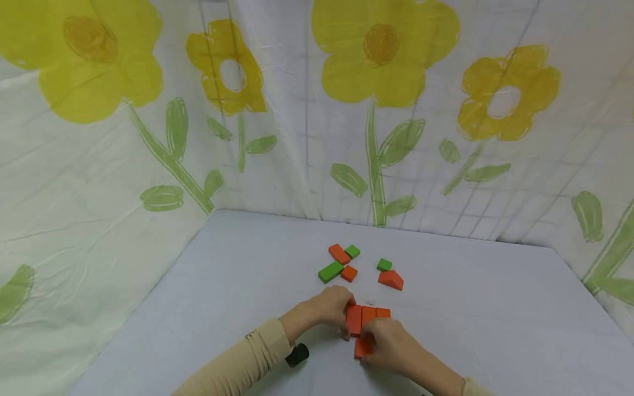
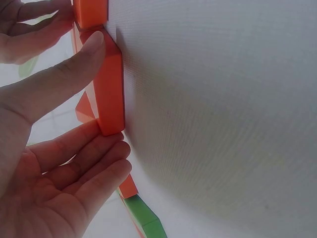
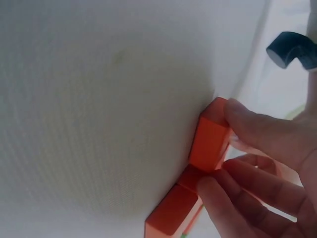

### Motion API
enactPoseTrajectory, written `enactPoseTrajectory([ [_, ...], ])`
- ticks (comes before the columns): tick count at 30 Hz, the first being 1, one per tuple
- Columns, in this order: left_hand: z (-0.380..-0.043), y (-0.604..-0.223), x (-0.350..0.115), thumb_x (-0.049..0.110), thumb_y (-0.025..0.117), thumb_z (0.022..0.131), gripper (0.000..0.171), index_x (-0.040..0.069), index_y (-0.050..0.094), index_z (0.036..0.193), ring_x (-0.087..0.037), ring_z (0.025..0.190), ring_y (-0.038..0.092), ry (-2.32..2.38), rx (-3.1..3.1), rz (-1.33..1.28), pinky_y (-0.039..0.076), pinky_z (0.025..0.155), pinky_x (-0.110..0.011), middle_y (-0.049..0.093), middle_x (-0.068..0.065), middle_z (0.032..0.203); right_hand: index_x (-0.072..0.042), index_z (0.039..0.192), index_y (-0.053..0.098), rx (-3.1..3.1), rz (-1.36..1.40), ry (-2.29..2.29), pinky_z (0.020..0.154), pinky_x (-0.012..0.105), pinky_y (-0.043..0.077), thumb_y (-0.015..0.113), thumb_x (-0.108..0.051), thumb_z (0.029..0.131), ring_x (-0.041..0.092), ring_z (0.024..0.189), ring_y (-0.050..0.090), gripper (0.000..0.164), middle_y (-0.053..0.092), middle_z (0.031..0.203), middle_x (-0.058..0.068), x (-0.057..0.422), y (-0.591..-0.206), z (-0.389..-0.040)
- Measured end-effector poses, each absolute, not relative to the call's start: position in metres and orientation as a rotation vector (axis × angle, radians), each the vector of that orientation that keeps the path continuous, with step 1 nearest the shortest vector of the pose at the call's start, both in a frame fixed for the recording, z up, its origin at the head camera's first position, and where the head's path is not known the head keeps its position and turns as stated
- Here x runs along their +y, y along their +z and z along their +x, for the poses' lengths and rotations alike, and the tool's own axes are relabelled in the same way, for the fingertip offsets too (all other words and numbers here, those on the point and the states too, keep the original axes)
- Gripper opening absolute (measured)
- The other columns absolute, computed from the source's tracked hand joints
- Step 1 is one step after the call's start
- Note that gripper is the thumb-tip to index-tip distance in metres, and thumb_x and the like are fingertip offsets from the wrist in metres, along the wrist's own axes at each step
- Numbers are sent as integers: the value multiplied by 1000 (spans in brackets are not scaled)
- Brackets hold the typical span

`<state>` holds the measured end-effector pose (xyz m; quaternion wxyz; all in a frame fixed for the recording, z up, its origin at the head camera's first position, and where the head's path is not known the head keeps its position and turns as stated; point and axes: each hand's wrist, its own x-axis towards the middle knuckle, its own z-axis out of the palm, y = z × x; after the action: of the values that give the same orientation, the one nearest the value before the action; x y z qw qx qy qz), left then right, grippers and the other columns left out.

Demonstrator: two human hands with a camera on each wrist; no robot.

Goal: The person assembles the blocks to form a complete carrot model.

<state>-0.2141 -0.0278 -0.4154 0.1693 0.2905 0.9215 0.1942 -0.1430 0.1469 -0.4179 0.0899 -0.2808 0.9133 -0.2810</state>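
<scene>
Several red-orange wooden blocks lie close together on the table before me. My left hand pinches the long red block at the group's left side, thumb at one end and fingertips at the other in the left wrist view. Beside it, two orange blocks stand in a row, the nearer one partly covered by my right hand. That hand grips a small orange block between thumb and fingers, placed against the near side of the row. The right fingers hide part of it in the head view.
Farther back lie a long green block, small green blocks, orange blocks and a red triangular block. A black cylindrical object shows by the left sleeve. A flower-printed curtain hangs behind the table.
</scene>
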Motion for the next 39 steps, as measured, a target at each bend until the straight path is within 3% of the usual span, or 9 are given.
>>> enactPoseTrajectory([
  [12, -214, -414, -27, 19, 91, 67, 47, 5, 68, 105, -7, 76, 48, 551, 2618, 820, 44, 69, -19, 58, 5, 83, -7, 85, 69, 2779, -853, -832, 62, 25, 46, 89, -12, 65, 6, 68, 47, 28, 58, 71, -10, 148, -417, -149],
  [16, -214, -415, -27, 18, 91, 66, 45, 5, 68, 103, -7, 75, 47, 542, 2624, 833, 43, 67, -18, 56, 5, 80, -7, 85, 70, 2810, -828, -841, 59, 24, 44, 86, -13, 71, 7, 66, 47, 22, 56, 70, -10, 148, -409, -158],
  [23, -216, -409, -26, 18, 91, 67, 48, 4, 68, 106, -8, 76, 48, 554, 2608, 804, 44, 68, -19, 57, 4, 82, -2, 88, 70, 2969, -560, -786, 64, 31, 49, 77, -9, 81, 16, 71, 55, 13, 62, 76, 2, 141, -392, -217],
  [31, -213, -413, -24, 18, 92, 65, 48, 3, 68, 104, -7, 75, 47, 549, 2615, 805, 43, 66, -19, 55, 6, 79, 8, 105, 65, 2863, -392, -628, 75, 40, 52, 77, -18, 82, 30, 87, 63, 37, 66, 100, 18, 126, -405, -271],
  [35, -211, -411, -23, 18, 92, 65, 50, 3, 68, 106, -7, 77, 47, 534, 2625, 813, 43, 68, -19, 57, 5, 81, 3, 93, 66, 2850, -378, -673, 65, 34, 48, 78, -13, 78, 23, 74, 57, 25, 63, 83, 9, 122, -413, -278],
  [39, -211, -410, -24, 17, 91, 65, 48, 4, 68, 105, -7, 76, 48, 539, 2622, 787, 44, 67, -19, 57, 5, 81, -3, 75, 60, 2889, -410, -711, 54, 27, 34, 75, -8, 75, 15, 60, 40, 16, 46, 65, 0, 123, -417, -279],
])
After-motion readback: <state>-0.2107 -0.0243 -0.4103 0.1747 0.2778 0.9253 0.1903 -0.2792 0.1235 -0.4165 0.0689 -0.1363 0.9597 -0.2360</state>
